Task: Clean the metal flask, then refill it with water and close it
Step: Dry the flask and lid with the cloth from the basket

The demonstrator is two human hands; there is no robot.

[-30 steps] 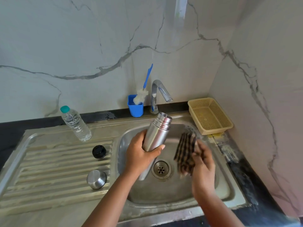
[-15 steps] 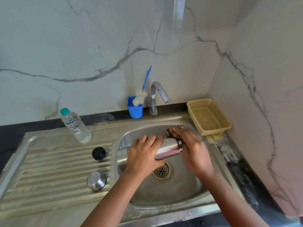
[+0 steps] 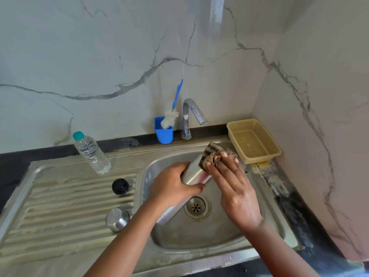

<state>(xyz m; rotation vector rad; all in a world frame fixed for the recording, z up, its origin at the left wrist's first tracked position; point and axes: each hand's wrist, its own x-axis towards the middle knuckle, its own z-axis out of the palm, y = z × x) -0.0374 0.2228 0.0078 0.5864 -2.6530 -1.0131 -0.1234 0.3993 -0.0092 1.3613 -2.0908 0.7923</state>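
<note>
Over the sink basin [image 3: 219,236], flask [image 3: 194,173] held tilted, mouth toward the far right corner. Left hand [image 3: 173,188] wraps its middle. Right hand [image 3: 233,188] presses a checked cloth [image 3: 209,154] round the neck, fingers curled on it. Best done, I'd judge, by twisting the flask against the cloth while keeping the left grip firm; wet steel slips. Body brushed steel, smooth, mouth covered. Black stopper [image 3: 120,186] and steel cap [image 3: 117,219] wait on the drainboard.

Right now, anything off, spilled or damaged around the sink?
No spill or breakage. The counter edge right of the sink, below the basket, looks worn, with pale and yellowish patches on the dark surface. The flask is being wiped; its black cap and steel cup sit on the drainboard.
</note>
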